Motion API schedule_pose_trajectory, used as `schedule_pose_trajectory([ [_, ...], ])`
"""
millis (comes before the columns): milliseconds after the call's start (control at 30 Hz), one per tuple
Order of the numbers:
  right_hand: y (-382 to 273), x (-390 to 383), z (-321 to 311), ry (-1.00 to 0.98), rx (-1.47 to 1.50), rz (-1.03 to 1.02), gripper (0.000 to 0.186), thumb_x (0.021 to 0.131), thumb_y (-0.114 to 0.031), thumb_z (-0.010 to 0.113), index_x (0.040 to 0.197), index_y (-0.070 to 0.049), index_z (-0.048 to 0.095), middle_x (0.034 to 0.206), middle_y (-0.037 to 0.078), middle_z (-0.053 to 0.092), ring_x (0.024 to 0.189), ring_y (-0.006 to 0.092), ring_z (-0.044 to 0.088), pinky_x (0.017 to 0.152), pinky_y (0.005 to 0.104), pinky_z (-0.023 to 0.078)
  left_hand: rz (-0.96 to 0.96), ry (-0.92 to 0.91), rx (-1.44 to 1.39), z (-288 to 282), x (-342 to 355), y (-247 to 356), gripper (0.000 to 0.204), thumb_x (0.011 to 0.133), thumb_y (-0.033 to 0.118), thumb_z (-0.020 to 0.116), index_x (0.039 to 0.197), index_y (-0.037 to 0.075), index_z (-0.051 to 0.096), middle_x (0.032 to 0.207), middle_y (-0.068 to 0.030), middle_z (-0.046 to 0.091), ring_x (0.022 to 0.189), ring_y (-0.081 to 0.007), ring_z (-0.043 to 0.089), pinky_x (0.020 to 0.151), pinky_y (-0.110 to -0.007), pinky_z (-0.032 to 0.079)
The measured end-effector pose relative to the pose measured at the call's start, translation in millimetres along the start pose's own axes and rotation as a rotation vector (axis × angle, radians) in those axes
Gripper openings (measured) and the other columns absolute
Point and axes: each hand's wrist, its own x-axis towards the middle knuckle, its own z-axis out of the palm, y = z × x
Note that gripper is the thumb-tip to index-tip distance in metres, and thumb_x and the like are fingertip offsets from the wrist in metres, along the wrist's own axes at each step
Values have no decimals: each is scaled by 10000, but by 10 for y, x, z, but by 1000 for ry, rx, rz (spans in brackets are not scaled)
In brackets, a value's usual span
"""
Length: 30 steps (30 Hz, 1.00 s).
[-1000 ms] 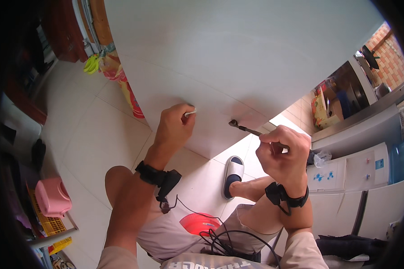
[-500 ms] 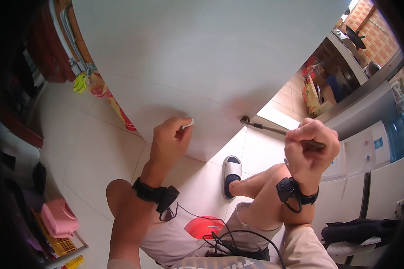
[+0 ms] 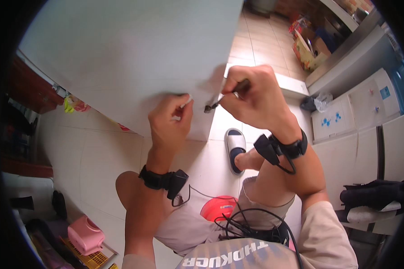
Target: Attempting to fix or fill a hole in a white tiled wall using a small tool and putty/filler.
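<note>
My left hand [image 3: 169, 117] is closed in a pinch on a small white piece [image 3: 186, 101], held close to the large white panel [image 3: 134, 54]. What the piece is, I cannot make out. Just to the right, my right hand [image 3: 258, 96] is closed round the handle of a thin tool with a small dark head [image 3: 209, 108]. That head points left, by the panel's right edge; whether it touches the panel I cannot tell. Fingers cover most of the tool's handle [image 3: 242, 85].
A red round object [image 3: 219, 208] sits below, between my legs, with black cables [image 3: 238, 228] looped beside it. White cabinets and drawers [image 3: 345, 116] line the right side. A pink container [image 3: 86, 234] stands at lower left. Beyond the panel is a cardboard box [image 3: 312, 51].
My right hand has swung left and upward with the tool, toward the panel's right edge and my left hand. The view has shifted, while the left hand keeps its pinch.
</note>
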Motion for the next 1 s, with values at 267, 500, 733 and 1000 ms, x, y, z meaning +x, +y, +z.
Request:
schedule_pose_trajectory([
  [267,26,-48,30,-125,79,-93,96,710,-43,659,733,-44,566,602,101,569,522,262,573,518,353,459,-397,-271,332,-333,-80,-44,145,869,54,753,990,-24,735,754,-109,719,605,-142,671,583,-283,519],
  [500,-3,-136,283,-248,-182,-300,89,679,-102,677,729,-39,640,626,134,629,607,333,653,570,429,507,-431,-219,495,-937,-344,-92,187,889,98,753,1035,-20,743,710,-56,687,611,-88,630,588,-265,507],
  [733,-153,-310,477,-515,-130,-316,137,735,-112,683,850,-56,731,762,143,696,781,359,703,693,450,561,-542,-65,403,-1442,-515,441,203,938,76,754,1122,-9,745,773,-35,688,645,-70,612,588,-225,510],
  [1000,22,-402,693,-616,-184,-289,221,794,-124,664,1000,-84,734,883,134,728,871,343,708,769,437,568,-434,-222,522,-1866,-323,205,222,960,59,741,1178,20,736,799,-6,665,705,-51,607,623,-206,498],
])
